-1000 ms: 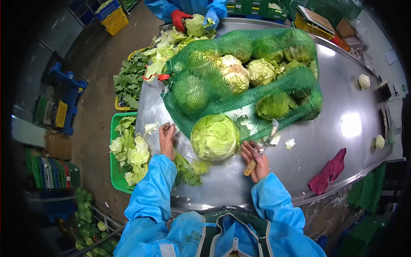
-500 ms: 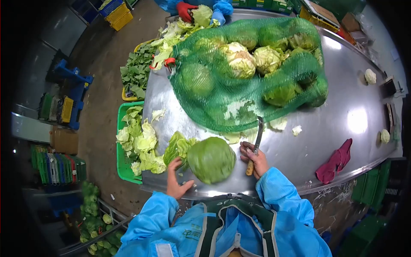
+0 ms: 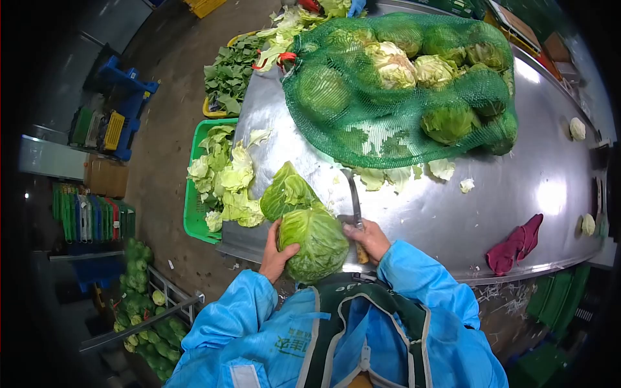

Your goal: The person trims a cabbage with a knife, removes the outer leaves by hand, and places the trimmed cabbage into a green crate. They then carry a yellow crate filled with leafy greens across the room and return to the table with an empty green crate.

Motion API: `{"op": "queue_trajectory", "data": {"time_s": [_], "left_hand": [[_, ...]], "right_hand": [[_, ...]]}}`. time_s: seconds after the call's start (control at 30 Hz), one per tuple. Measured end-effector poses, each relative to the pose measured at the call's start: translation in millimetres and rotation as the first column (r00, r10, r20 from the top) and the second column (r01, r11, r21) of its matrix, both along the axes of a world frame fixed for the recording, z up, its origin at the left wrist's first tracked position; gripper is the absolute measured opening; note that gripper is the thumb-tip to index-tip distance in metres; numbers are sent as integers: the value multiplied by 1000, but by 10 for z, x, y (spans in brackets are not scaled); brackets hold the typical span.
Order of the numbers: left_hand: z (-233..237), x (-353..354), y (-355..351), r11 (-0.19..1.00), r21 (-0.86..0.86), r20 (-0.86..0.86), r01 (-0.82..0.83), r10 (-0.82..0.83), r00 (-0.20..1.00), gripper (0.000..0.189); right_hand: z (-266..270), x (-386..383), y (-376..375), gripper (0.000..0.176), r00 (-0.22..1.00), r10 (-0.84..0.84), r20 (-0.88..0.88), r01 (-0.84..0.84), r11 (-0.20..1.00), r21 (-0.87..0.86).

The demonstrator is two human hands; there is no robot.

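Observation:
A green cabbage (image 3: 315,244) is at the table's near edge, close to my body. My left hand (image 3: 277,252) grips its left side, thumb over the front. My right hand (image 3: 369,240) is closed around the wooden handle of a curved knife (image 3: 355,200), whose blade points away from me. The fingertips of that hand reach the cabbage's right side. Loose outer leaves (image 3: 284,191) lie just behind the cabbage. Beyond the knife, a green mesh sack (image 3: 369,147) full of cabbages covers much of the table.
A green crate (image 3: 194,216) of trimmed leaves stands left, with a yellow-rimmed basket of leafy greens (image 3: 231,76) behind it. A maroon cloth (image 3: 515,246) lies on the metal table (image 3: 427,226) at right. A co-worker's blue-gloved hand (image 3: 356,6) shows at the top.
My left hand has closed on the cabbage, which has turned and come nearer my body. My right hand, with the knife, has moved in beside it. The view has shifted.

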State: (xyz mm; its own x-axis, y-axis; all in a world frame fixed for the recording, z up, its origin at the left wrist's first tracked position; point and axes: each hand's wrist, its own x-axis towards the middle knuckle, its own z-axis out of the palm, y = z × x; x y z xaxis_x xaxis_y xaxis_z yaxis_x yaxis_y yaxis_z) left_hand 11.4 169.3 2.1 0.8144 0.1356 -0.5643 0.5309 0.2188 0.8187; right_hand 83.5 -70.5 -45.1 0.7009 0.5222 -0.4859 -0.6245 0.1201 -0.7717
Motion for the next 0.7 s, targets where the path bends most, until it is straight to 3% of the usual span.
{"op": "queue_trajectory", "data": {"time_s": [0.07,0.1,0.13,0.17,0.2,0.27,0.3,0.33,0.37,0.4,0.43,0.5,0.53,0.6,0.7], "left_hand": [[28,92,-33,972,186,206,142,-180,962,103],[87,173,-24,973,178,198,147,-182,963,103],[228,299,-35,806,532,279,261,-457,845,108],[290,398,-43,519,818,244,250,-706,665,113],[218,449,-33,397,887,207,237,-799,565,115],[237,467,-68,364,898,182,249,-821,542,114],[237,465,-82,321,907,142,272,-841,521,113],[224,461,-94,417,876,229,242,-802,551,111],[209,451,-145,414,874,226,253,-808,544,111],[193,406,-232,496,852,284,170,-709,646,112],[176,370,-304,562,824,334,79,-593,733,113],[130,399,-361,555,830,330,55,-569,753,116],[136,424,-371,573,818,334,56,-551,765,116],[154,459,-381,589,806,327,64,-533,781,117],[239,539,-412,517,849,274,108,-607,746,116]], "right_hand": [[108,23,-62,45,999,-38,-30,39,999,38],[175,33,-96,44,995,-77,-59,81,994,73],[220,30,-131,43,996,-86,-23,87,994,69],[222,-9,-172,43,996,-84,-24,85,995,56],[225,-62,-215,43,999,-23,29,24,999,-37],[251,-88,-304,43,996,34,84,-22,991,-135],[270,-118,-368,40,991,77,112,-38,948,-316],[305,-163,-430,37,984,128,123,-53,873,-485],[336,-197,-465,34,976,175,126,-56,770,-635],[366,-249,-468,31,958,155,242,25,793,-608],[417,-270,-453,31,963,144,230,27,793,-608],[548,-240,-379,29,785,272,556,134,803,-581],[612,-200,-321,28,757,284,588,134,814,-566],[679,-133,-232,26,759,359,543,65,788,-612],[655,-82,-175,22,753,468,463,-42,736,-676]]}}
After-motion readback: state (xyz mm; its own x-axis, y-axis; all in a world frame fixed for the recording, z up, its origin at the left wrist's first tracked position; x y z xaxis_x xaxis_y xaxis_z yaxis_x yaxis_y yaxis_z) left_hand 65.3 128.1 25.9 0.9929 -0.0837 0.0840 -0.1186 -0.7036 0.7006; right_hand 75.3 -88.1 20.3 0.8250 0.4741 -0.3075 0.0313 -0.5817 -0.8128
